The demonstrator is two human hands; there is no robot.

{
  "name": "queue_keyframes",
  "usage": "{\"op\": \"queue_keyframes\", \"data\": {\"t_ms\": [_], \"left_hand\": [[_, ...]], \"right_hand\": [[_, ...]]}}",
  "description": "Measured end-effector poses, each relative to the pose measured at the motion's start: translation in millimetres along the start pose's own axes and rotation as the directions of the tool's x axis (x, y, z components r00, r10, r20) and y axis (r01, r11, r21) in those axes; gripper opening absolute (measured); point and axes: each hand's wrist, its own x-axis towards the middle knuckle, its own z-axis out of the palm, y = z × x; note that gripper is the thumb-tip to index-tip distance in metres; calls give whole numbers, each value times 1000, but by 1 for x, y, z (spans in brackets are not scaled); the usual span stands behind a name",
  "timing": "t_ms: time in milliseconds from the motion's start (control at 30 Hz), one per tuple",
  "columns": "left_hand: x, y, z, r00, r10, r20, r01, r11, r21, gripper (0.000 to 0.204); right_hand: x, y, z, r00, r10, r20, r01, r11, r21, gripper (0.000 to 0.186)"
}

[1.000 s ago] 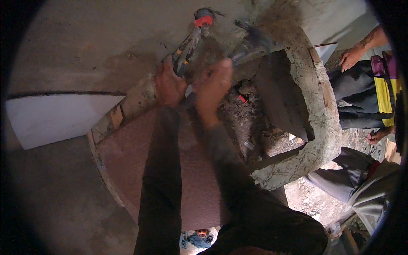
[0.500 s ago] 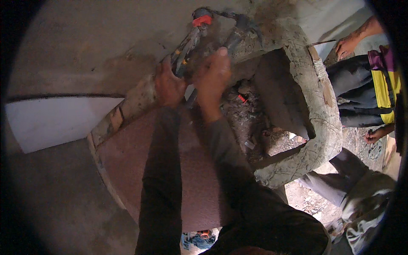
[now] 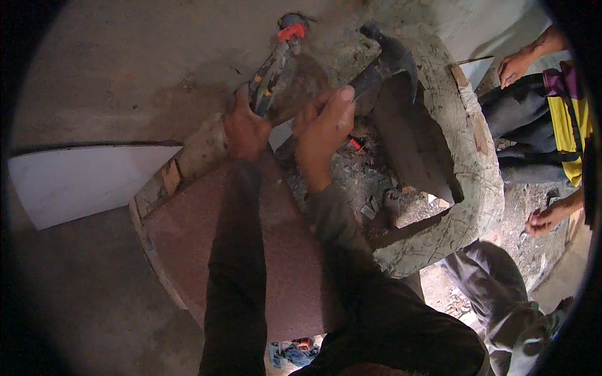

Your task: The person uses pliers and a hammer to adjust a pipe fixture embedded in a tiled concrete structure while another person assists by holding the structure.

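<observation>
My right hand (image 3: 325,135) is closed round the dark handle of a claw hammer (image 3: 392,59), whose head is raised over the far edge of a square opening in the concrete counter. My left hand (image 3: 246,130) is closed round the near end of a pliers-like tool (image 3: 266,75) with two dark, dusty legs and yellow marks. Its far end, by an orange-red band (image 3: 292,31), reaches a grey round piece at the wall (image 3: 157,69). That end's exact shape is hard to make out. The hammer head is apart from the tool.
A red-brown slab (image 3: 238,250) lies under my forearms. The rough concrete rim (image 3: 476,182) surrounds the opening, with rubble below. A white panel (image 3: 94,178) stands at left. At right are another person's hands (image 3: 515,67) and legs, and grey cloth trousers (image 3: 489,276) lower down.
The hammer head has swung right and toward me, away from the tool's far end. My right hand shifted slightly right; the left stays on the tool. The person at right lowered a hand.
</observation>
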Motion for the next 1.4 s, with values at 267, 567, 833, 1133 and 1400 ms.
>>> {"op": "queue_keyframes", "data": {"t_ms": [267, 567, 833, 1133, 1400], "left_hand": [[-1, -7, -1, 996, 88, -25, -91, 986, -138, 57], [0, 3, -6, 997, -41, 69, 43, 998, -34, 66], [3, -9, 8, 994, 102, -36, -103, 994, -39, 68], [7, -17, 9, 974, 210, -83, -212, 977, -17, 59], [3, -13, 7, 991, 123, -43, -123, 992, -7, 58]], "right_hand": [[25, 9, 1, 935, -314, 166, 355, 834, -423, 38], [25, 4, 10, 978, -148, 146, 187, 935, -301, 38], [23, 13, 13, 967, -186, 174, 237, 906, -352, 36], [22, 26, 15, 836, -527, 151, 527, 694, -491, 39], [13, 17, 7, 905, -416, 84, 404, 785, -469, 41]]}}
